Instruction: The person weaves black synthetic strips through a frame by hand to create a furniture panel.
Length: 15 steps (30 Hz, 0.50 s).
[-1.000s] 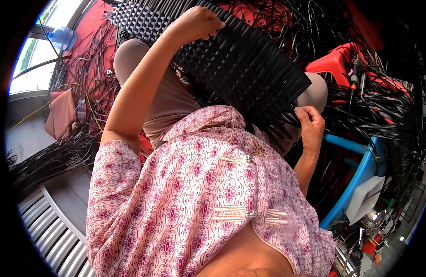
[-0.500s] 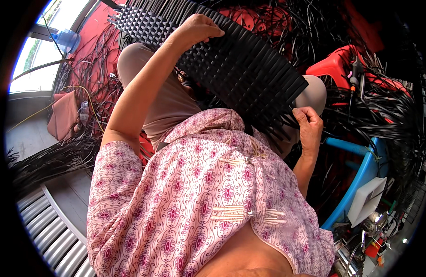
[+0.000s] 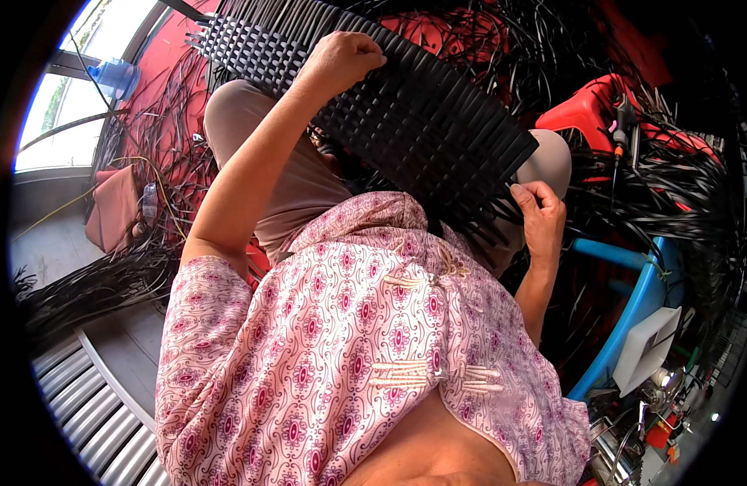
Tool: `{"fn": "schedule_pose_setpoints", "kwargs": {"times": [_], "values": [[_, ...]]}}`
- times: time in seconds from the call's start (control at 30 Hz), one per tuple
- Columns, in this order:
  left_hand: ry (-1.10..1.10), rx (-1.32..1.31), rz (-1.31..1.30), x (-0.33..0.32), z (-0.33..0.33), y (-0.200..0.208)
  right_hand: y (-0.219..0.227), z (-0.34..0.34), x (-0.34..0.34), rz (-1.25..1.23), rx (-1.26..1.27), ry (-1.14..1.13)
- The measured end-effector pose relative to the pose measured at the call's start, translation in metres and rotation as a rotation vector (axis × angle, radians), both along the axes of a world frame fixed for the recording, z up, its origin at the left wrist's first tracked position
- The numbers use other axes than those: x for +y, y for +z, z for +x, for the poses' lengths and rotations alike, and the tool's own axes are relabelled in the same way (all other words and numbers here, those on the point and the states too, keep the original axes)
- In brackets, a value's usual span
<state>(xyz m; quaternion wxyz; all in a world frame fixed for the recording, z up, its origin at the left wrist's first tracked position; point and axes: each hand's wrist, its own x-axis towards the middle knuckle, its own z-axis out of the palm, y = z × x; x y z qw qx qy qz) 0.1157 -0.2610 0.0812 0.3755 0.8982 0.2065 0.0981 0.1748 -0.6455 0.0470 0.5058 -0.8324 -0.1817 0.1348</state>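
A black woven panel (image 3: 422, 121) of flat strips lies slanted across my knees, from the upper left down to my right knee. Over its upper middle is my left hand (image 3: 343, 61), its fingers curled in and the thumb toward the right. What those fingers pinch is lost against the dark weave. At the panel's lower right corner, my right hand (image 3: 542, 215) has thumb and forefinger closed on the end of a thin black strip (image 3: 508, 194). Loose strip ends stick out along the panel's near edge.
Loose black strips (image 3: 665, 202) are heaped over the red floor cover. At the right stand a red stool (image 3: 580, 117) with a screwdriver-like tool (image 3: 621, 134) and a blue frame (image 3: 632, 324) beside a white tray (image 3: 644, 350). Metal rollers (image 3: 98, 405) line the lower left.
My left hand has shifted slightly to the left and down over the panel. The right hand has barely moved, and the panel keeps its place.
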Motion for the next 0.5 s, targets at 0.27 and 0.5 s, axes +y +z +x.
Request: {"fn": "schedule_pose_setpoints", "kwargs": {"times": [0.27,0.5], "values": [[-0.052,0.01,-0.066,0.009,-0.002,-0.004,-0.002,0.002,0.006,0.033,-0.022,0.01],[0.026,-0.005,-0.299,0.015,0.003,-0.004,0.0,0.004,0.012,0.059,-0.039,0.007]]}}
